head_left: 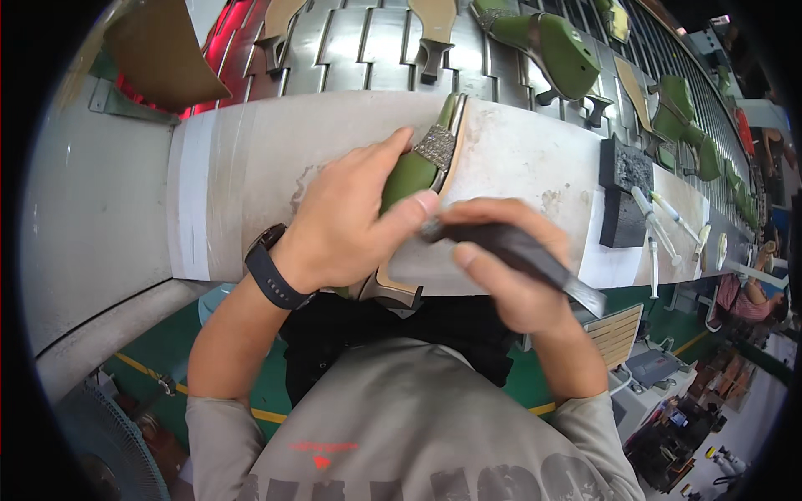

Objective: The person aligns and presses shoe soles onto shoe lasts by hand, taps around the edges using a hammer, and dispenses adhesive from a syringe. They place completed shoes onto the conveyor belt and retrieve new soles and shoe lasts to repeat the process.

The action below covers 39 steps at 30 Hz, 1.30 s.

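My left hand (347,204), a dark watch on its wrist, grips a heeled shoe on a green last (409,177) lying on its side. The shoe has a glittery strap (436,147) and a tan sole edge. Its heel (393,292) points toward me at the bench edge. My right hand (535,280), somewhat blurred, is closed around a dark hand tool (522,249) with a flat metal end. The tool's other, greyish end is close to my left thumb and the shoe; whether it touches is unclear.
The pale bench (518,159) runs across in front of me. Beyond it, a metal slat conveyor (359,42) carries soles with heels and more green lasts (568,63). On the right sit a black block (622,200) and several syringes (656,225). A fan (109,442) stands lower left.
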Each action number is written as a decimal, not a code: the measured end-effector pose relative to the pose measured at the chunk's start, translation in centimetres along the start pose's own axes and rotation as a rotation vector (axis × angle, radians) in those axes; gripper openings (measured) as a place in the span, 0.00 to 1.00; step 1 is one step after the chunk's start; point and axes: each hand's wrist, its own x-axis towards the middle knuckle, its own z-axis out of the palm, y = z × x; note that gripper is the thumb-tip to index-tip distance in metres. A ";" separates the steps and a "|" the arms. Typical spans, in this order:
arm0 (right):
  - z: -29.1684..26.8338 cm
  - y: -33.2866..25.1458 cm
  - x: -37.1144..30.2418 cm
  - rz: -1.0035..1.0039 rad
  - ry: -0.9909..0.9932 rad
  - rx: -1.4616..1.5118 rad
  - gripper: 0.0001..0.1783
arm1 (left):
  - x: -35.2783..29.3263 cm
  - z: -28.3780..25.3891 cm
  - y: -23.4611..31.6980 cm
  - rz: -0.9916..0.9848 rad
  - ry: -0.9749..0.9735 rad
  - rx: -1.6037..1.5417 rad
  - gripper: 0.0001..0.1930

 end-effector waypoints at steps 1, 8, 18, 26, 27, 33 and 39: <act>-0.9 -0.6 0.1 -0.066 0.107 -0.008 0.17 | 0.6 0.4 0.6 0.004 -0.003 0.063 0.43; -2.0 -1.8 2.7 -0.052 0.107 -0.181 0.15 | 2.0 2.0 1.7 -0.025 -0.018 0.234 0.46; -4.1 -0.4 11.5 0.125 0.172 0.086 0.11 | 1.8 1.5 0.7 0.011 -0.008 0.242 0.45; -6.4 6.0 7.7 0.256 0.335 0.356 0.09 | 1.3 -2.3 2.8 0.175 0.324 0.093 0.50; -6.1 6.0 6.2 0.248 0.359 0.357 0.10 | 0.9 -3.4 5.3 0.215 0.375 -0.203 0.49; -2.4 -2.4 0.3 -0.072 0.322 0.157 0.14 | -0.9 -4.3 9.0 0.312 0.191 -0.256 0.35; -1.1 -10.8 -3.0 -0.650 0.004 -0.141 0.18 | -0.9 -1.7 9.9 0.358 0.311 -0.164 0.36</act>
